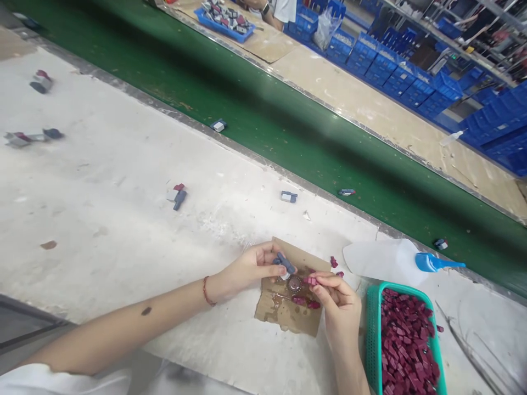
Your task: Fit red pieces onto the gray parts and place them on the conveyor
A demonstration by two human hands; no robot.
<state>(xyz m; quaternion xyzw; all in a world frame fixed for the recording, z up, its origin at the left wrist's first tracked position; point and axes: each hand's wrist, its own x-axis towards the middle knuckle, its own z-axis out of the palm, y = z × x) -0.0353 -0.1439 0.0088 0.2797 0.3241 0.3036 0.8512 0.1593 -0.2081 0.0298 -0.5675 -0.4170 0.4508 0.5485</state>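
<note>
A white short sleeve (45, 379) wraps the left arm (123, 326) at eight o'clock. A dark oval mark (146, 311) dots that forearm; a thin reddish bracelet (208, 292), its weave too small to tell, circles the wrist behind the left hand (251, 269). The right forearm (349, 365), toward five o'clock, is bare.

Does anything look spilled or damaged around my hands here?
Yes, the cardboard between your hands: dark wet-looking patches stain it, and its lower edge is ragged, as if torn. Beyond the basket, the bottle lies on its side; I see no puddle by it.
</note>
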